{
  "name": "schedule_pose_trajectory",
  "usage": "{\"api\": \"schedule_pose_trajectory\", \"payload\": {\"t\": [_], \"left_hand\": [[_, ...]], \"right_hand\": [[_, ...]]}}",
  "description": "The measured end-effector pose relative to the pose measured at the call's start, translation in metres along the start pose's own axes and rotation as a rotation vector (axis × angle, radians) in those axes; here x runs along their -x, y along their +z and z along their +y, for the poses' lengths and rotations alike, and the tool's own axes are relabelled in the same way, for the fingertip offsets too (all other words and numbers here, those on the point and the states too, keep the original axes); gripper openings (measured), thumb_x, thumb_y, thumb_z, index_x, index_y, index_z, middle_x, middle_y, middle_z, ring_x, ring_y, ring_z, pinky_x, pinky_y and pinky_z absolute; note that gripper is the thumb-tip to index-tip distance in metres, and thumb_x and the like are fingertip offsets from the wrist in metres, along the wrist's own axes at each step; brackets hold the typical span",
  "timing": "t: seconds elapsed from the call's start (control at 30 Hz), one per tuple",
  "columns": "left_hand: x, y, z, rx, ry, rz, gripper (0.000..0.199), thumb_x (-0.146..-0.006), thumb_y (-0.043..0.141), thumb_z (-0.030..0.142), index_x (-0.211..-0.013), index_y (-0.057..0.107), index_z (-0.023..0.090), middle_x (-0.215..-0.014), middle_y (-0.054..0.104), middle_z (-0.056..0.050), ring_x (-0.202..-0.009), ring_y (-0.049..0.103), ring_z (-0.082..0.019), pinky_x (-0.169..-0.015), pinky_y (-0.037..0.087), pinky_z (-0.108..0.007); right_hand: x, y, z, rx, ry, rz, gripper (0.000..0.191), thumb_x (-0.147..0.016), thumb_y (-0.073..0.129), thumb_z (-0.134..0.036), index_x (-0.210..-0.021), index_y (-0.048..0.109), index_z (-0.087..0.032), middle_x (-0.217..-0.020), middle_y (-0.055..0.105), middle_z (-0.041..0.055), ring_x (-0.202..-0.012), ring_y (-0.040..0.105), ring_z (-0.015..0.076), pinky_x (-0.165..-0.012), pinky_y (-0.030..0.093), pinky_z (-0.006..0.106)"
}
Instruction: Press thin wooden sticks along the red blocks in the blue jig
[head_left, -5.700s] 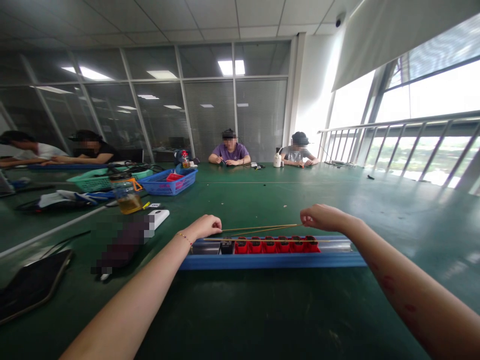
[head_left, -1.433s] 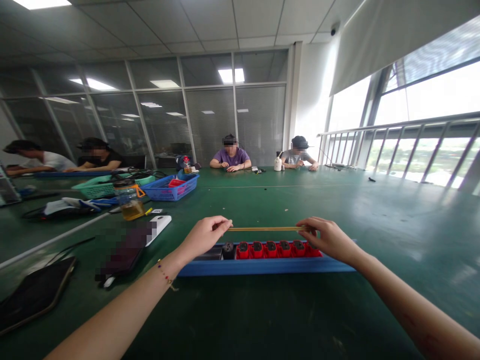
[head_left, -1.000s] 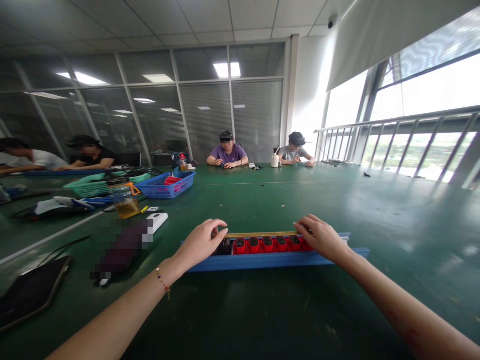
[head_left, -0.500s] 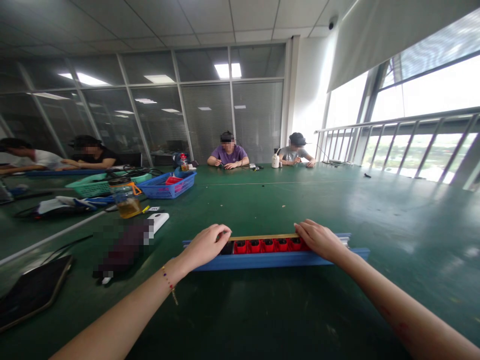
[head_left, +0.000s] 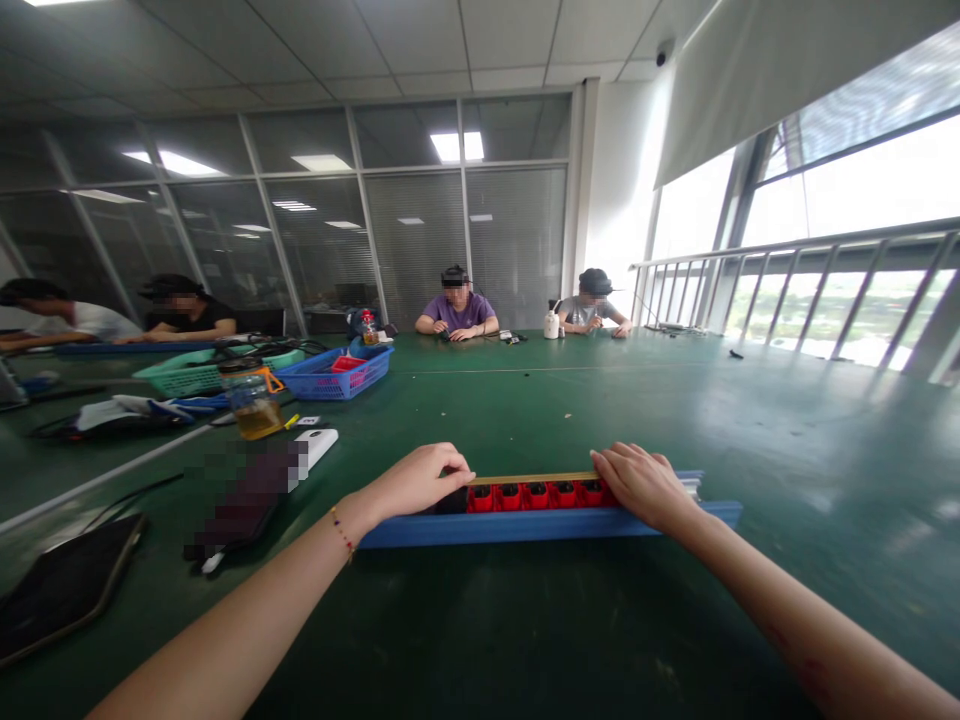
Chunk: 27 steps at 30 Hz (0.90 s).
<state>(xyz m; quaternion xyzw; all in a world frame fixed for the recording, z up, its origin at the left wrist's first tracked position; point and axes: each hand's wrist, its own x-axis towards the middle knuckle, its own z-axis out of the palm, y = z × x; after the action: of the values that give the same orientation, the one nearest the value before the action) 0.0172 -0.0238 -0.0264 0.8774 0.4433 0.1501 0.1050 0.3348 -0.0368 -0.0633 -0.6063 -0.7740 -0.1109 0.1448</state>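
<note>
A long blue channel lies crosswise on the green table in front of me. Inside it sits a row of several red parts with black tops, and a black part at their left end. A thin gold strip runs along their far side. My left hand is bent over the channel's left part, its fingertips pinched near the strip's left end. My right hand rests over the right part, fingers curled on the strip's right end. What lies beneath the fingers is hidden.
On the left are a phone, a dark pouch, a white device, a bottle with amber liquid, a blue basket and a green basket. Several people sit at the tables further off.
My left hand has shifted slightly to the right, its fingertips nearer the red parts. My right hand has barely moved.
</note>
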Motion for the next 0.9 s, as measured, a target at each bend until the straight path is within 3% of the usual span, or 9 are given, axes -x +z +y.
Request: {"api": "schedule_pose_trajectory", "payload": {"t": [0.1, 0.2, 0.4, 0.53, 0.6, 0.7, 0.9], "left_hand": [[-0.008, -0.003, -0.004, 0.064, -0.002, -0.045, 0.033, -0.079, 0.043, 0.046, -0.079, 0.066, 0.023, -0.086, 0.061, -0.001, -0.077, 0.056, -0.015, -0.068, 0.040, -0.023], [-0.009, -0.006, -0.002, 0.048, -0.024, -0.016, 0.031, -0.076, 0.047, 0.047, -0.076, 0.066, 0.022, -0.083, 0.061, -0.001, -0.073, 0.056, -0.016, -0.063, 0.040, -0.023], [-0.001, -0.028, 0.007, -0.137, 0.028, 0.228, 0.028, -0.080, 0.045, 0.042, -0.080, 0.066, 0.025, -0.083, 0.062, -0.001, -0.077, 0.055, -0.016, -0.067, 0.037, -0.024], [-0.003, -0.040, -0.017, -0.269, -0.020, 0.351, 0.028, -0.080, 0.044, 0.042, -0.081, 0.066, 0.026, -0.087, 0.062, 0.000, -0.077, 0.055, -0.016, -0.066, 0.036, -0.024], [-0.008, -0.038, -0.036, -0.297, -0.056, 0.344, 0.027, -0.079, 0.045, 0.042, -0.080, 0.066, 0.025, -0.087, 0.063, 0.000, -0.074, 0.055, -0.016, -0.065, 0.036, -0.024], [-0.019, -0.025, -0.063, -0.294, -0.099, 0.280, 0.026, -0.077, 0.047, 0.041, -0.079, 0.067, 0.025, -0.083, 0.064, -0.001, -0.072, 0.056, -0.016, -0.062, 0.036, -0.023], [-0.039, 0.010, -0.095, -0.160, -0.167, 0.089, 0.022, -0.072, 0.053, 0.040, -0.074, 0.068, 0.024, -0.077, 0.067, 0.000, -0.071, 0.059, -0.016, -0.059, 0.036, -0.022]], "right_hand": [[-0.001, -0.001, -0.001, -0.004, -0.005, -0.001, 0.049, -0.091, 0.016, -0.044, -0.076, 0.057, -0.023, -0.080, 0.058, 0.0034, -0.082, 0.053, 0.0197, -0.070, 0.036, 0.033], [-0.001, -0.002, -0.001, -0.026, -0.007, -0.010, 0.046, -0.091, 0.019, -0.043, -0.078, 0.058, -0.022, -0.081, 0.060, 0.0038, -0.082, 0.055, 0.0193, -0.071, 0.037, 0.032], [0.000, -0.012, 0.009, -0.106, -0.033, 0.163, 0.035, -0.089, 0.027, -0.044, -0.109, 0.051, -0.027, -0.105, 0.058, 0.0045, -0.096, 0.053, 0.0206, -0.079, 0.037, 0.036], [-0.003, -0.028, 0.015, -0.138, -0.111, 0.284, 0.033, -0.087, 0.035, -0.042, -0.110, 0.051, -0.025, -0.109, 0.057, 0.0058, -0.101, 0.051, 0.0207, -0.082, 0.037, 0.034], [-0.008, -0.036, 0.013, -0.166, -0.221, 0.203, 0.029, -0.086, 0.038, -0.039, -0.102, 0.057, -0.024, -0.102, 0.060, 0.0045, -0.094, 0.055, 0.0188, -0.079, 0.039, 0.031], [-0.017, -0.046, 0.006, -0.202, -0.398, -0.019, 0.027, -0.086, 0.039, -0.035, -0.093, 0.063, -0.024, -0.092, 0.064, 0.0019, -0.083, 0.058, 0.0162, -0.075, 0.041, 0.027], [-0.038, -0.050, -0.005, -0.227, -0.518, -0.333, 0.027, -0.082, 0.044, -0.032, -0.096, 0.066, -0.026, -0.092, 0.066, 0.0017, -0.079, 0.059, 0.0160, -0.069, 0.042, 0.024]]}}
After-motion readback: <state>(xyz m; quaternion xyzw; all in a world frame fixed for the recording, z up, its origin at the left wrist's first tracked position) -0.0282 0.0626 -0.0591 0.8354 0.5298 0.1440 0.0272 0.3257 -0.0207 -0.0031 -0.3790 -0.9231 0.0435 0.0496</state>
